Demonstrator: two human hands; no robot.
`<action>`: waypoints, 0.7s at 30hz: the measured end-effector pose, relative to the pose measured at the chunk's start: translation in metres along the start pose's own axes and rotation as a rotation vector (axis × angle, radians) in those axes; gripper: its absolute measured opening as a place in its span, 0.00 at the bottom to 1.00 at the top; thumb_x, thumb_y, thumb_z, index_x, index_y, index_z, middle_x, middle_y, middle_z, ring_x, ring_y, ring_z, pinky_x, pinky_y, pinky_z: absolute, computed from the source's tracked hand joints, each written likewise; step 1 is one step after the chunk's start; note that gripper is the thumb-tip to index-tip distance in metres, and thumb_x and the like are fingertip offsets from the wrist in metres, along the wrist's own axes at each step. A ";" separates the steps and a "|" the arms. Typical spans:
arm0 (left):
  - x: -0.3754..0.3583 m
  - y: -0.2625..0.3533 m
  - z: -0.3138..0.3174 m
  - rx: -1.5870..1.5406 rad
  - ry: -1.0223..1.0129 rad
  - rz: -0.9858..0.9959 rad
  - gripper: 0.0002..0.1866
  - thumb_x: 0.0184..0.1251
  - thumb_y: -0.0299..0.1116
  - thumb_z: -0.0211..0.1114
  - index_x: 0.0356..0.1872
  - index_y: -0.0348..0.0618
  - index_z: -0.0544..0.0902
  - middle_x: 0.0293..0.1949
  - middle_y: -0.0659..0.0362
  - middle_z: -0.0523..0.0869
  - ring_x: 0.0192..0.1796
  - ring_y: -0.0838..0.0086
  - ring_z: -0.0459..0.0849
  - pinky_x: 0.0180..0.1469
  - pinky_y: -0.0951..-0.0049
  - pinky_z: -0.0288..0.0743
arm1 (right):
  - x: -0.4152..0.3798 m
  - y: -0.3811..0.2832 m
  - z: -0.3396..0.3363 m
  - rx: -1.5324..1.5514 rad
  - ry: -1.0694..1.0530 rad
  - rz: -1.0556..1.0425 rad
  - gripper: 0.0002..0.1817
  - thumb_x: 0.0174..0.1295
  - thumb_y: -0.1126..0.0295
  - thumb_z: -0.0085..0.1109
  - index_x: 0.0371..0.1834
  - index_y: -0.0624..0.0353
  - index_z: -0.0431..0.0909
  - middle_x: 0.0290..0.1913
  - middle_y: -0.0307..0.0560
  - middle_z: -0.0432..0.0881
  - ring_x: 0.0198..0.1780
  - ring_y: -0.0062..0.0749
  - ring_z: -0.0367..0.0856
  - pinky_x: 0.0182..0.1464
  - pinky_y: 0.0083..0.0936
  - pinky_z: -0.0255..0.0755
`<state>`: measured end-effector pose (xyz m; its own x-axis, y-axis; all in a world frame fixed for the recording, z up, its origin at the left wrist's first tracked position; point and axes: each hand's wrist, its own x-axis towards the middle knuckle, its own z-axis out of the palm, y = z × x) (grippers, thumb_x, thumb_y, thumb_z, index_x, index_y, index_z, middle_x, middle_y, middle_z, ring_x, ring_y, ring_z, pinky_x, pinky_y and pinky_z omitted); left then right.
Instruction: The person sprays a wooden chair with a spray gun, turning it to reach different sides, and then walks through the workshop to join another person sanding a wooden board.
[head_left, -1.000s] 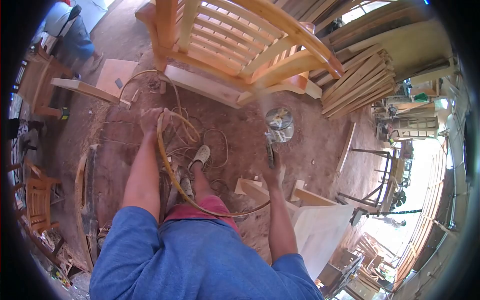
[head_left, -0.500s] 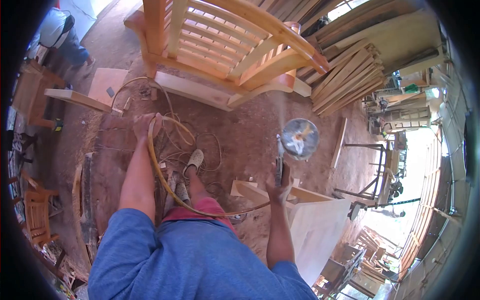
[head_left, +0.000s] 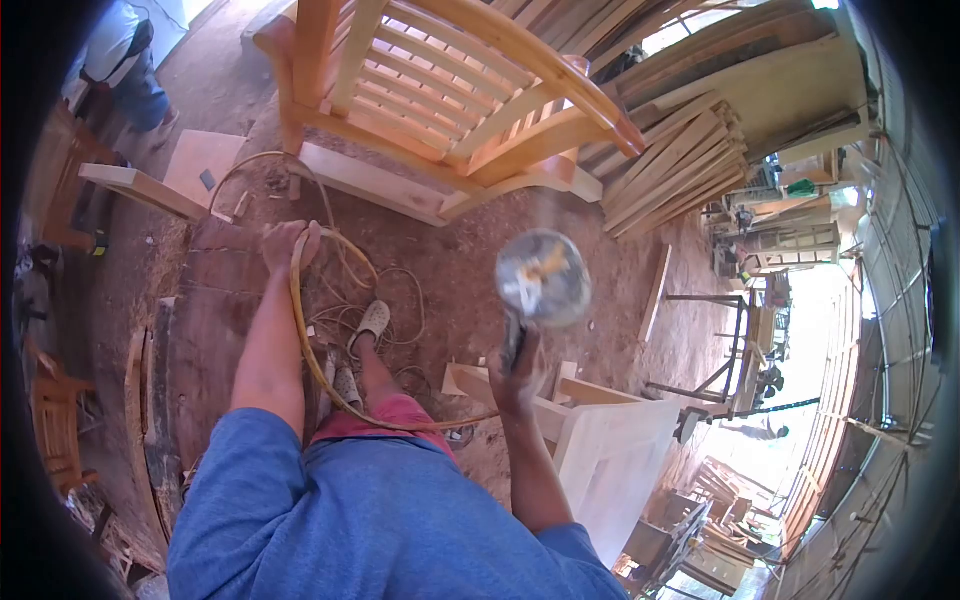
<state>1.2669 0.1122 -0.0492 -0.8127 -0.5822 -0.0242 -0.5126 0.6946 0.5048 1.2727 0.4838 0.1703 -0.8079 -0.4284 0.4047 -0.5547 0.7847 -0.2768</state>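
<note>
My right hand (head_left: 517,375) is wrapped round the handle of a spray gun (head_left: 514,335), which has a round metal cup (head_left: 544,278) on it. A yellowish hose (head_left: 310,350) loops from the gun past my legs to my left hand (head_left: 289,245), whose fingers are closed on it. Ahead stands an orange-varnished slatted wooden bench (head_left: 430,85), with a pale unvarnished board along its lower edge. A faint mist shows just beyond the cup.
Below my right hand is a pale wooden panel piece (head_left: 615,450). Stacked planks (head_left: 680,165) lie at the upper right. More hose coils by my feet. A plank (head_left: 145,190) juts out at left, and another person (head_left: 135,75) is at the upper left.
My right hand has moved left with the spray gun, and the cup has turned. My left hand still grips the hose. The whole view has shifted slightly.
</note>
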 end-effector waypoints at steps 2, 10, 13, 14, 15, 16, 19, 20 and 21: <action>-0.001 0.005 -0.009 0.018 0.014 0.000 0.22 0.65 0.51 0.52 0.24 0.47 0.86 0.30 0.50 0.87 0.40 0.54 0.86 0.55 0.55 0.71 | 0.009 0.004 0.024 -0.011 -0.044 0.058 0.32 0.44 0.76 0.63 0.58 0.65 0.67 0.39 0.58 0.80 0.37 0.60 0.81 0.37 0.49 0.75; 0.001 -0.002 -0.003 0.042 0.022 0.048 0.20 0.64 0.49 0.53 0.23 0.49 0.86 0.29 0.51 0.87 0.39 0.57 0.87 0.52 0.58 0.70 | 0.035 0.025 0.118 -0.091 -0.297 0.256 0.32 0.46 0.76 0.66 0.58 0.64 0.68 0.43 0.59 0.81 0.41 0.57 0.83 0.42 0.47 0.77; 0.003 -0.005 0.003 0.064 0.031 0.064 0.20 0.64 0.49 0.53 0.23 0.49 0.86 0.29 0.51 0.88 0.39 0.57 0.87 0.51 0.59 0.70 | 0.039 0.038 0.150 -0.114 -0.321 0.252 0.26 0.55 0.73 0.60 0.58 0.63 0.69 0.43 0.59 0.82 0.43 0.56 0.84 0.44 0.45 0.78; 0.003 -0.005 0.002 0.072 0.035 0.067 0.20 0.64 0.49 0.53 0.23 0.49 0.86 0.29 0.51 0.88 0.39 0.57 0.87 0.51 0.59 0.70 | 0.046 0.039 0.158 -0.124 -0.361 0.289 0.24 0.57 0.72 0.57 0.59 0.63 0.68 0.43 0.59 0.83 0.43 0.56 0.84 0.44 0.45 0.78; 0.004 -0.004 0.001 0.090 0.012 0.055 0.21 0.64 0.50 0.53 0.23 0.48 0.86 0.30 0.51 0.88 0.39 0.57 0.87 0.51 0.59 0.70 | 0.054 0.041 0.168 -0.134 -0.398 0.327 0.23 0.59 0.71 0.54 0.59 0.63 0.68 0.43 0.59 0.83 0.43 0.56 0.84 0.45 0.45 0.79; 0.004 -0.002 0.000 0.109 -0.013 0.045 0.21 0.64 0.50 0.52 0.24 0.48 0.86 0.30 0.51 0.88 0.40 0.57 0.87 0.52 0.59 0.70 | 0.063 0.042 0.175 -0.144 -0.436 0.366 0.22 0.61 0.70 0.51 0.60 0.63 0.68 0.43 0.60 0.83 0.44 0.56 0.84 0.45 0.45 0.79; 0.005 0.002 -0.002 0.148 -0.070 0.037 0.22 0.65 0.51 0.52 0.25 0.48 0.86 0.31 0.51 0.88 0.40 0.56 0.87 0.52 0.58 0.70 | 0.094 0.030 0.180 -0.102 -0.448 0.459 0.19 0.58 0.71 0.53 0.54 0.60 0.70 0.42 0.64 0.83 0.44 0.62 0.83 0.47 0.51 0.76; 0.003 0.003 -0.002 0.153 -0.081 0.037 0.22 0.65 0.51 0.52 0.25 0.48 0.86 0.31 0.50 0.88 0.40 0.56 0.87 0.52 0.58 0.70 | 0.104 0.026 0.180 -0.098 -0.461 0.464 0.20 0.59 0.71 0.52 0.55 0.60 0.69 0.42 0.63 0.83 0.44 0.61 0.83 0.47 0.51 0.77; 0.002 0.006 -0.002 0.142 -0.073 0.034 0.22 0.65 0.51 0.52 0.25 0.48 0.86 0.31 0.50 0.88 0.40 0.56 0.87 0.52 0.58 0.70 | 0.112 0.022 0.178 -0.093 -0.470 0.479 0.20 0.59 0.71 0.51 0.56 0.60 0.68 0.42 0.63 0.83 0.44 0.60 0.84 0.47 0.50 0.77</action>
<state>1.2631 0.1142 -0.0448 -0.8454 -0.5290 -0.0742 -0.5144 0.7689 0.3798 1.1348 0.3736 0.0543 -0.9727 -0.1569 -0.1713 -0.1119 0.9627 -0.2463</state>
